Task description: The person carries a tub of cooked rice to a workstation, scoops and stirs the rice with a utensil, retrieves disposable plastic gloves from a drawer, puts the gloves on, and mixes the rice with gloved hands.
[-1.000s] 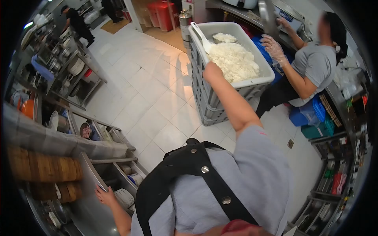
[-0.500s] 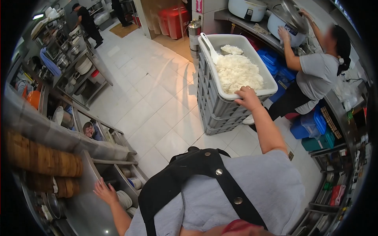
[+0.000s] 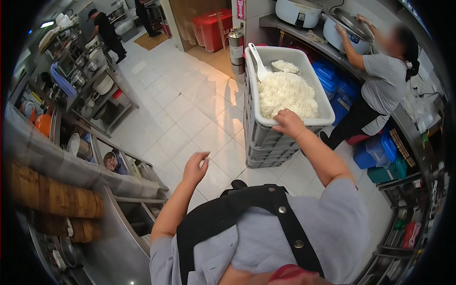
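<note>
A white-rimmed tub (image 3: 325, 90) full of cooked rice (image 3: 289, 95) sits on stacked grey crates (image 3: 266, 152). My right hand (image 3: 289, 123) grips the near rim of the tub, its fingers bent over the edge beside the rice. A white paddle (image 3: 259, 62) leans in the tub's far left corner, next to a bowl (image 3: 285, 67) heaped with rice. My left hand (image 3: 196, 167) is raised over the tiled floor, left of the crates, fingers partly spread and nothing in them.
At the right a co-worker (image 3: 384, 90) holds a rice cooker (image 3: 349, 38) and its lid on a steel counter (image 3: 285, 24). Blue bins (image 3: 325, 78) stand below. Bamboo steamers (image 3: 57, 194) and shelves line the left. Another person (image 3: 107, 33) stands far back.
My left hand has lifted off the steel surface at the lower left and moved up and right. My right hand went from the tub's left side to its near rim. The co-worker's hands moved onto the cooker.
</note>
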The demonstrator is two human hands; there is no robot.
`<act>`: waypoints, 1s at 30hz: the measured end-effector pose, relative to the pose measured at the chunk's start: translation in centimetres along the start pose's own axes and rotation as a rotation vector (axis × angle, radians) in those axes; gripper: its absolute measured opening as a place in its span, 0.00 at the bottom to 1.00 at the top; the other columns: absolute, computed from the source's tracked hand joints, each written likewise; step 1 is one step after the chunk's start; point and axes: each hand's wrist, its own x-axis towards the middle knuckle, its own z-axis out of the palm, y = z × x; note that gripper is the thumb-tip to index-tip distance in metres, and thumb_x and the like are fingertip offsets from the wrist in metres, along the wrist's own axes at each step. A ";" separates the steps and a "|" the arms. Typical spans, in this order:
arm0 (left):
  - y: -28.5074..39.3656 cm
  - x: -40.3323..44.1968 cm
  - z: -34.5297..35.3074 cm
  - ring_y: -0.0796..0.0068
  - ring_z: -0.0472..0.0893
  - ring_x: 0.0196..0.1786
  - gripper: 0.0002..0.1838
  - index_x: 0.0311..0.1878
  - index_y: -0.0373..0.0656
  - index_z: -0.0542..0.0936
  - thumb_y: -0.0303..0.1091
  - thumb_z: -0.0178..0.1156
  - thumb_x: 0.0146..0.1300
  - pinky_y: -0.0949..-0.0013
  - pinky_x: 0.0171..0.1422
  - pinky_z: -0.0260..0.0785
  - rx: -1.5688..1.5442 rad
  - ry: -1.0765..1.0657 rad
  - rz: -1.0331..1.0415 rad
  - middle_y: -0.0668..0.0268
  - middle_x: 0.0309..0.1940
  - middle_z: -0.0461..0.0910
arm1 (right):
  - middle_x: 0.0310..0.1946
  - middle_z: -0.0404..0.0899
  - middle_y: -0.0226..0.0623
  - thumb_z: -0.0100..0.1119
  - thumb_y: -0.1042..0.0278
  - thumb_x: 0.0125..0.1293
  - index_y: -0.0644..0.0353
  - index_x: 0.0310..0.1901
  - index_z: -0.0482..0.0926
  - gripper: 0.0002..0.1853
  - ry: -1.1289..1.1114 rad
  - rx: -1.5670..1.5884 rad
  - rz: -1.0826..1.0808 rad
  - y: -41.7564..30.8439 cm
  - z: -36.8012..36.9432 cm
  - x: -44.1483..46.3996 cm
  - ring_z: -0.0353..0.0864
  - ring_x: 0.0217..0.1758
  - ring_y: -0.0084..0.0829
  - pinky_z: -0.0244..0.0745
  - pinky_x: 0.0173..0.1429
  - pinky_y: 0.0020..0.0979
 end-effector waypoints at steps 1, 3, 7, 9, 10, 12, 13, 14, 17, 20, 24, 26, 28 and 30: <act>0.5 2.4 1.1 0.59 0.79 0.44 0.15 0.48 0.42 0.77 0.30 0.60 0.57 0.64 0.48 0.71 -0.055 -0.024 -0.041 0.57 0.42 0.78 | 0.29 0.74 0.36 0.69 0.62 0.43 0.57 0.30 0.79 0.13 0.039 -0.008 -0.001 -1.2 0.4 0.7 0.75 0.38 0.41 0.72 0.42 0.38; 1.3 7.2 3.9 0.61 0.79 0.44 0.20 0.54 0.39 0.74 0.36 0.60 0.59 0.67 0.49 0.72 -0.156 -0.032 -0.119 0.53 0.45 0.76 | 0.28 0.74 0.37 0.68 0.63 0.43 0.56 0.29 0.78 0.12 0.058 0.000 0.027 -4.1 1.4 2.0 0.75 0.38 0.41 0.72 0.41 0.39; 1.7 16.5 9.2 0.55 0.78 0.51 0.34 0.60 0.33 0.69 0.50 0.61 0.57 0.60 0.54 0.71 -0.160 -0.007 -0.272 0.45 0.53 0.73 | 0.29 0.75 0.38 0.68 0.64 0.44 0.56 0.31 0.78 0.12 0.166 0.014 0.105 -8.4 4.1 4.9 0.76 0.37 0.42 0.73 0.42 0.40; 3.4 19.0 9.5 0.57 0.79 0.50 0.34 0.60 0.34 0.69 0.47 0.61 0.55 0.61 0.52 0.72 -0.031 -0.093 -0.291 0.45 0.52 0.74 | 0.30 0.76 0.38 0.66 0.65 0.47 0.57 0.34 0.79 0.11 0.138 0.031 0.127 -9.6 3.4 4.8 0.77 0.39 0.42 0.73 0.42 0.39; 3.7 20.1 9.3 0.58 0.80 0.50 0.33 0.59 0.34 0.69 0.44 0.61 0.53 0.63 0.51 0.73 0.090 -0.174 -0.315 0.44 0.50 0.76 | 0.31 0.77 0.39 0.64 0.65 0.49 0.57 0.36 0.80 0.12 0.140 0.170 0.185 -10.2 2.1 4.3 0.77 0.40 0.42 0.73 0.44 0.38; 2.5 22.0 8.5 0.55 0.78 0.51 0.32 0.60 0.36 0.68 0.41 0.58 0.52 0.62 0.54 0.71 0.041 -0.310 -0.396 0.45 0.50 0.76 | 0.38 0.79 0.39 0.62 0.63 0.52 0.56 0.42 0.80 0.15 0.270 0.208 0.183 -8.8 1.5 2.8 0.78 0.44 0.40 0.72 0.49 0.38; 1.9 22.3 8.4 0.53 0.77 0.52 0.32 0.61 0.39 0.68 0.38 0.55 0.50 0.60 0.57 0.69 -0.015 -0.447 -0.485 0.45 0.49 0.76 | 0.43 0.79 0.39 0.62 0.62 0.52 0.55 0.43 0.80 0.16 0.377 0.050 0.149 -6.8 1.3 1.5 0.78 0.46 0.39 0.67 0.55 0.41; 2.1 22.3 8.1 0.53 0.77 0.52 0.32 0.61 0.39 0.68 0.38 0.55 0.50 0.60 0.57 0.69 -0.015 -0.457 -0.492 0.45 0.49 0.76 | 0.49 0.77 0.41 0.63 0.62 0.53 0.54 0.47 0.79 0.18 0.309 -0.055 0.271 -6.3 -1.3 0.0 0.72 0.56 0.40 0.59 0.62 0.43; 2.7 21.6 7.7 0.52 0.78 0.51 0.30 0.60 0.40 0.69 0.34 0.51 0.48 0.61 0.56 0.69 -0.101 -0.454 -0.521 0.46 0.48 0.78 | 0.57 0.68 0.48 0.64 0.60 0.52 0.55 0.60 0.69 0.31 0.182 -0.466 0.859 -2.7 -3.0 -4.9 0.62 0.65 0.38 0.49 0.68 0.50; 1.1 21.0 8.0 0.53 0.78 0.50 0.30 0.59 0.38 0.68 0.33 0.53 0.48 0.61 0.54 0.70 -0.088 -0.391 -0.401 0.47 0.48 0.77 | 0.55 0.70 0.51 0.61 0.60 0.56 0.58 0.62 0.66 0.32 0.336 -0.357 1.070 2.4 0.1 -9.9 0.66 0.63 0.39 0.53 0.67 0.45; 2.2 17.9 7.3 0.52 0.78 0.50 0.29 0.58 0.35 0.68 0.33 0.53 0.49 0.60 0.54 0.69 -0.148 -0.320 -0.412 0.44 0.47 0.77 | 0.49 0.75 0.49 0.57 0.64 0.58 0.66 0.58 0.68 0.27 0.458 0.824 1.218 4.4 0.9 -11.0 0.75 0.52 0.39 0.67 0.57 0.34; 2.1 15.8 6.7 0.51 0.78 0.50 0.28 0.57 0.34 0.69 0.32 0.52 0.49 0.59 0.56 0.68 -0.239 -0.274 -0.401 0.43 0.46 0.77 | 0.47 0.76 0.49 0.56 0.66 0.58 0.69 0.56 0.69 0.25 0.452 0.773 1.160 2.9 -0.4 -10.3 0.79 0.46 0.37 0.72 0.51 0.32; 2.4 13.8 6.2 0.52 0.78 0.50 0.28 0.57 0.34 0.70 0.32 0.52 0.49 0.60 0.56 0.68 -0.246 -0.235 -0.403 0.44 0.46 0.77 | 0.47 0.77 0.49 0.56 0.66 0.57 0.69 0.56 0.69 0.25 0.412 0.776 1.139 3.4 -0.1 -10.5 0.79 0.46 0.36 0.72 0.51 0.32; 5.0 12.8 4.6 0.53 0.77 0.50 0.28 0.56 0.33 0.71 0.31 0.53 0.47 0.61 0.57 0.68 -0.355 -0.205 -0.432 0.45 0.47 0.76 | 0.46 0.77 0.48 0.57 0.67 0.56 0.70 0.55 0.69 0.25 0.359 0.772 1.112 4.6 0.0 -10.5 0.78 0.47 0.35 0.71 0.51 0.31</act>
